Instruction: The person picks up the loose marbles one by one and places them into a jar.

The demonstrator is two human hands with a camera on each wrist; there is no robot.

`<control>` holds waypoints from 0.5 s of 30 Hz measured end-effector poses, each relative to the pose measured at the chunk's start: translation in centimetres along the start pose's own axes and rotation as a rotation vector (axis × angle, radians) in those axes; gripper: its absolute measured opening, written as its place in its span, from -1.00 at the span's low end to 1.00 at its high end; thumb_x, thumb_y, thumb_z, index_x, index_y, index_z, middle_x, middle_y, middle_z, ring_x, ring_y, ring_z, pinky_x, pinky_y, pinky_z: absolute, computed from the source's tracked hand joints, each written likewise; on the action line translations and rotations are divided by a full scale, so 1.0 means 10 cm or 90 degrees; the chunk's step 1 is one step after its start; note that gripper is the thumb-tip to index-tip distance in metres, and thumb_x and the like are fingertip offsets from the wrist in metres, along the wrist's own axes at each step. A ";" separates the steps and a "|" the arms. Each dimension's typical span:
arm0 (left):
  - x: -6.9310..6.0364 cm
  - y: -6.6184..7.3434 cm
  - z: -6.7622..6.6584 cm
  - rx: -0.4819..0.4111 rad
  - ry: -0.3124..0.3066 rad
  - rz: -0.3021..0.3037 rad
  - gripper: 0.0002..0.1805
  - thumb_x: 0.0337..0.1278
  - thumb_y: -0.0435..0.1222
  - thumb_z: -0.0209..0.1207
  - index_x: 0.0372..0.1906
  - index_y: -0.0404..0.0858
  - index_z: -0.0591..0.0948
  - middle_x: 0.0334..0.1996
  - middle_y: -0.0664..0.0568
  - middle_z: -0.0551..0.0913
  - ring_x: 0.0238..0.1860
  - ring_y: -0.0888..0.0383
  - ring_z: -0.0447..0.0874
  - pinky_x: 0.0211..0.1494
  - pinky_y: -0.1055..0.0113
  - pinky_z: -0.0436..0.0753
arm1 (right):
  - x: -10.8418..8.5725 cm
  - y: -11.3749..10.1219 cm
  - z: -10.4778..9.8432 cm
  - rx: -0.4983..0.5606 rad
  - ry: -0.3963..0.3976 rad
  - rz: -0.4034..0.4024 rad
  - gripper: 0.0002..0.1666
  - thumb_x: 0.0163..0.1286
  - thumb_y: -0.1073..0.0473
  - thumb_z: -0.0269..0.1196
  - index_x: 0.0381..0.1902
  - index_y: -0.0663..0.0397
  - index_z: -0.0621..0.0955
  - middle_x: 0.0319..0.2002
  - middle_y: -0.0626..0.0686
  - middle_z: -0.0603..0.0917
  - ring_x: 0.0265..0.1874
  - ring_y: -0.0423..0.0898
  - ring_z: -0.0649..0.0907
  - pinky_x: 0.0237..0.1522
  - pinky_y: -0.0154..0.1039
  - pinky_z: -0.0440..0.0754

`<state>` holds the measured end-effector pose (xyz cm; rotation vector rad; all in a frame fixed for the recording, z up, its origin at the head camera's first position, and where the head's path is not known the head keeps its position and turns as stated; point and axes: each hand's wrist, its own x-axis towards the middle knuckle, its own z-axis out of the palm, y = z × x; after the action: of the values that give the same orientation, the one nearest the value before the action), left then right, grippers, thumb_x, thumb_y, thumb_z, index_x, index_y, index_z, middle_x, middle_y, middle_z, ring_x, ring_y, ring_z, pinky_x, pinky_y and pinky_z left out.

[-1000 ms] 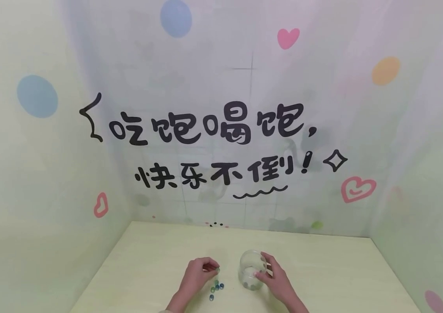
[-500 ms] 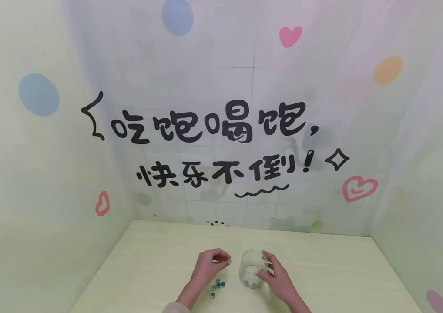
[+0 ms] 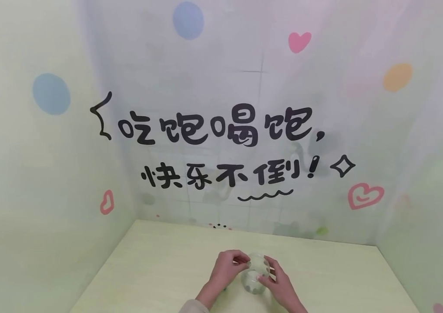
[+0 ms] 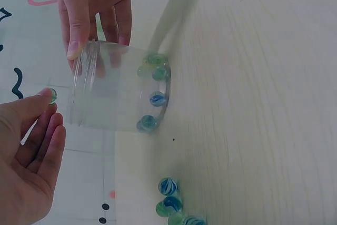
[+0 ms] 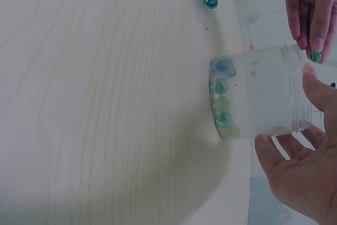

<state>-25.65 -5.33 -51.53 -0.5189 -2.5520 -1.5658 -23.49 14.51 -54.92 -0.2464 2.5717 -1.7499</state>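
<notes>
My left hand (image 3: 227, 268) pinches a green marble (image 5: 316, 56) between thumb and fingertips, right by the mouth of a clear plastic jar (image 5: 258, 93). The jar stands upright on the table, and my right hand (image 3: 281, 283) holds it around the upper part near the threaded neck. Several green, blue and yellowish marbles (image 5: 221, 86) lie on the jar's bottom. More loose marbles (image 4: 168, 186), blue and green, lie close together on the table beside the jar; in the head view my left arm hides nearly all of them.
The pale wooden table (image 3: 166, 248) ends at a backdrop (image 3: 221, 87) with black lettering, dots and hearts. Side walls (image 3: 41, 174) of the same light material flank it on the left and the right.
My left hand has moved right with its marble, from above the loose marbles to the jar's mouth. The right hand keeps hold of the jar. The head view has shifted slightly.
</notes>
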 end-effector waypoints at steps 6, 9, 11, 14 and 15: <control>-0.03 -0.11 -0.05 0.023 0.034 -0.011 -0.90 0.07 -0.39 0.38 -0.27 -0.25 0.76 -0.36 0.05 0.80 -0.35 0.34 0.69 -0.23 0.56 0.68 | -0.04 -0.01 0.01 0.008 -0.015 0.001 -0.22 0.33 0.19 0.34 0.39 0.35 0.28 0.31 0.46 0.42 0.21 0.37 0.53 0.12 0.09 0.67; -0.03 -0.20 -0.17 0.051 0.055 -0.021 -0.92 0.10 -0.38 0.36 -0.28 -0.19 0.76 -0.36 0.07 0.80 -0.35 0.33 0.69 -0.23 0.53 0.68 | -0.04 -0.04 0.01 0.013 -0.004 -0.001 -0.23 0.32 0.22 0.35 0.39 0.34 0.29 0.31 0.46 0.42 0.21 0.38 0.53 0.17 0.14 0.63; -0.03 -0.26 -0.26 0.064 0.059 -0.034 -0.92 0.10 -0.37 0.36 -0.27 -0.19 0.76 -0.35 0.06 0.80 -0.34 0.31 0.70 -0.22 0.51 0.68 | -0.03 -0.05 0.01 0.010 0.007 0.002 -0.23 0.31 0.23 0.35 0.39 0.31 0.30 0.33 0.45 0.41 0.22 0.37 0.52 0.21 0.17 0.60; -0.06 -0.35 -0.38 0.077 0.048 -0.064 -0.91 0.10 -0.37 0.35 -0.27 -0.19 0.76 -0.34 0.06 0.79 -0.33 0.27 0.70 -0.24 0.49 0.66 | -0.01 -0.05 0.01 0.000 0.015 0.013 -0.23 0.30 0.22 0.36 0.40 0.27 0.31 0.35 0.44 0.39 0.24 0.36 0.52 0.24 0.18 0.57; -0.08 -0.37 -0.41 0.079 0.042 -0.073 -0.91 0.09 -0.38 0.35 -0.27 -0.20 0.75 -0.34 0.05 0.79 -0.32 0.25 0.70 -0.24 0.49 0.66 | -0.01 -0.05 0.01 0.000 0.015 0.015 -0.23 0.30 0.23 0.36 0.40 0.27 0.31 0.35 0.43 0.39 0.24 0.36 0.52 0.24 0.18 0.57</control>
<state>-26.55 -10.62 -53.01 -0.3080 -2.6499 -1.4191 -23.32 14.23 -54.52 -0.1959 2.5798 -1.7568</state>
